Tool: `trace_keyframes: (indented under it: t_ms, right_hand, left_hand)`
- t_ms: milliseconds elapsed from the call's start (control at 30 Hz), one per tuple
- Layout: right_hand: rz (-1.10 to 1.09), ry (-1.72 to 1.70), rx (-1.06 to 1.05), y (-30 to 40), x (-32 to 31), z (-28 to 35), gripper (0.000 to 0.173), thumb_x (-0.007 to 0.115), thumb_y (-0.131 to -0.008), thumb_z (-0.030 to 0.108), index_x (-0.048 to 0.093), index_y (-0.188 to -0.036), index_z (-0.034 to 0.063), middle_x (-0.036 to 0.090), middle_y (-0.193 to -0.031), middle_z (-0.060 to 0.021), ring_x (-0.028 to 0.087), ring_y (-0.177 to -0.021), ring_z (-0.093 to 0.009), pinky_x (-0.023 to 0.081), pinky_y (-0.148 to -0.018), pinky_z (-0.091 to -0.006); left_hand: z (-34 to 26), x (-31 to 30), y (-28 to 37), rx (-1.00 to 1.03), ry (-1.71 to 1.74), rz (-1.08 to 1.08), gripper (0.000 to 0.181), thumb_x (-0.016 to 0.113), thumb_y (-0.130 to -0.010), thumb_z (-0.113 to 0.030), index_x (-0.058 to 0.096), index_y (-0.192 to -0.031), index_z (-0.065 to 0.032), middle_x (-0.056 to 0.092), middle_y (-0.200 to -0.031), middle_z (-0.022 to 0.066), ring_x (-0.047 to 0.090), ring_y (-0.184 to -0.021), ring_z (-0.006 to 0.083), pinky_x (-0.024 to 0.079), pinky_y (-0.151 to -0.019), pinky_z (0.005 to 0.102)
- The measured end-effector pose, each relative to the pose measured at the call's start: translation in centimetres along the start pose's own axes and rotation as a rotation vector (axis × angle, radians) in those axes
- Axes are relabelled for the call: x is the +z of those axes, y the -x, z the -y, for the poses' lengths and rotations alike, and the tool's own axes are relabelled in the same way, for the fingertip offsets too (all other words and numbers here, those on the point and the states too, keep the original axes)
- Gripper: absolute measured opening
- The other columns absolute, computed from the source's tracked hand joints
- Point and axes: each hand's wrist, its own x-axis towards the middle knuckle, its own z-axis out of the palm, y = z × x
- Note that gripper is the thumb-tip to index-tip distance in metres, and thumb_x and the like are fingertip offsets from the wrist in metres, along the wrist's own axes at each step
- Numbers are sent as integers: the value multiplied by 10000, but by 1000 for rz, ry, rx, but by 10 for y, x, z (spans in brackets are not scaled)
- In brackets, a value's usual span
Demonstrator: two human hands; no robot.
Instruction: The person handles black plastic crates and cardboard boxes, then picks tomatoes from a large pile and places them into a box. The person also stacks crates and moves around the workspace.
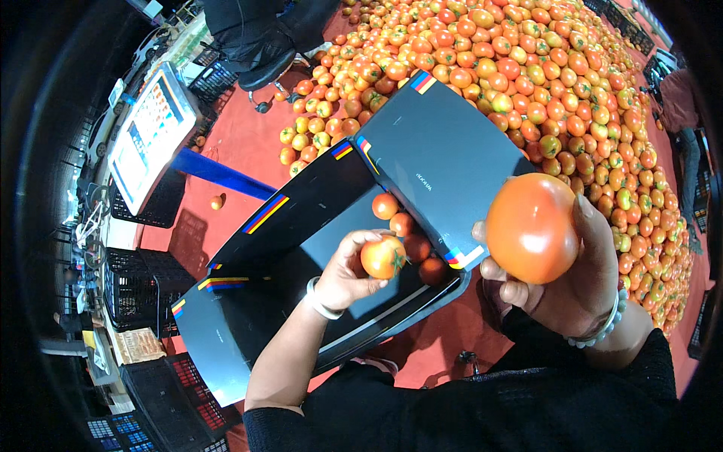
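Observation:
My left hand [344, 277], with a white bangle at the wrist, holds a small orange-red tomato [383, 257] with its green calyx towards the right. It is over an open crate lined with dark glossy sheets [322, 209], whose flaps are folded outward. Several tomatoes [401, 224] lie in the crate along its right end, just beyond this hand. Raised at the right, my right hand [570, 271] grips a large orange-red tomato [532, 227] close to the camera. A beaded bracelet circles that wrist. One liner flap [435, 152] spreads out to the left of the large tomato.
A big heap of tomatoes [542, 90] covers the red floor [226, 135] beyond the crate. At the left stand a white display screen [152, 135] on a blue post and black plastic crates [141, 288]. A person sits on a wheeled stool [268, 73]; another person [680, 107] stands far right.

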Motion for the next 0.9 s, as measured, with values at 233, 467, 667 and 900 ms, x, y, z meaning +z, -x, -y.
trace_keyframes:
  t_ms: [233,467,667,900]
  right_hand:
    - [-9,230,35,-15,6,0,761,550,-817,590,314,-1371,124,494,-1226,-253,604,-974,-397,566,-696,-406]
    - [-109,334,26,-24,10,-4,806,586,-798,577,292,-1365,85,513,-1176,-276,622,-928,-405,580,-659,-405]
    - [-49,483,69,-28,9,-5,873,606,-767,592,271,-1380,70,527,-1152,-295,642,-863,-400,583,-646,-395]
    - [-94,436,135,-30,15,-8,862,636,-764,553,265,-1392,94,515,-1198,-276,619,-941,-396,572,-700,-413]
  left_hand:
    - [7,-10,-1,100,-364,-156,787,744,-639,78,383,-1307,-130,446,-1315,146,466,-1205,259,396,-1005,392]
    - [69,-37,-8,-567,-1322,28,584,767,-652,-243,532,-1165,-92,551,-1149,164,580,-1010,363,501,-831,414]
    - [205,-38,25,-822,-1204,157,507,755,-677,-357,628,-1087,-86,592,-1098,177,567,-992,369,464,-881,411]
    - [231,-45,45,-457,-874,-14,498,764,-680,-305,638,-1099,-67,662,-988,151,616,-941,322,468,-846,403]
